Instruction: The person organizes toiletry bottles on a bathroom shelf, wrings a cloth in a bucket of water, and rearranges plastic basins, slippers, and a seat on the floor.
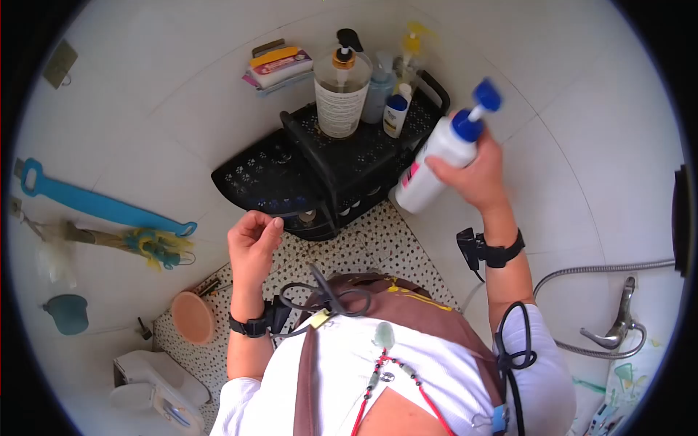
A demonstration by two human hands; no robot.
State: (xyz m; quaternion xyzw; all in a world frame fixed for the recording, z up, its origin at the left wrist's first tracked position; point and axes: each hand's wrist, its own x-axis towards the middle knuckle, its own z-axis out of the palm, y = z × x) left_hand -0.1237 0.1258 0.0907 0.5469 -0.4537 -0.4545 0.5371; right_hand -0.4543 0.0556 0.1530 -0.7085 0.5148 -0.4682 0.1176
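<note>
Nearest to the camera are the red-cord necklace (pixel 363 405) with its pale green pendant (pixel 384 335), the white shirt (pixel 265 396) and the brown apron (pixel 429 320) of the person. On the right side, the right hand (pixel 476 168) is clamped around the upper part of a white pump bottle (pixel 436 156), just below its blue pump head (pixel 466 125), with the thumb lying across the front. This bottle leans in the view, its base toward the lower left, and is near the right end of a black storage rack (pixel 251 171); if it touches the rack, I cannot tell. The left hand (pixel 252 243) is before the lower left part of the rack, with fingers curled and the thumb close to them; whether the fingertips meet the thumb, I cannot see. Each wrist wears a black strap with a small device. On the top of the rack stand a big clear bottle (pixel 340 112) with black pump, a pale blue bottle (pixel 376 99), a bottle with yellow pump (pixel 412 45), and a small white bottle (pixel 394 116) with dark blue label. Beside them, a packet (pixel 280 64) with orange and pink print rests against the wall. On the left wall hangs a blue strap (pixel 109 206) with loop ends. Below, a pink basin (pixel 193 317) is upon the dotted floor (pixel 378 236). At the far right, a metal faucet (pixel 622 320) is fixed near a shower hose (pixel 582 269).
</note>
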